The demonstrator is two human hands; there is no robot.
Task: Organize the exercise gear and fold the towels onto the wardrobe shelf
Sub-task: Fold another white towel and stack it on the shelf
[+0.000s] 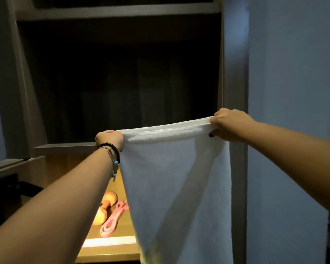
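A white towel (179, 178) hangs in front of me, stretched by its top edge between both hands. My left hand (109, 139), with bead bracelets at the wrist, grips the left top corner. My right hand (229, 123) grips the right top corner, slightly higher. The towel looks doubled over at the top edge and drops down past the lit wooden shelf (111, 252). On that shelf, left of the towel, lie an orange dumbbell (105, 208) and a pink resistance band (113, 219). The towel hides the shelf's right part.
The dark open wardrobe compartment (122, 82) is straight ahead, with another shelf board (118, 10) above. A grey ledge (65, 147) runs at hand height on the left. The wardrobe side panel (235, 73) and a blue-lit wall (293, 73) stand on the right.
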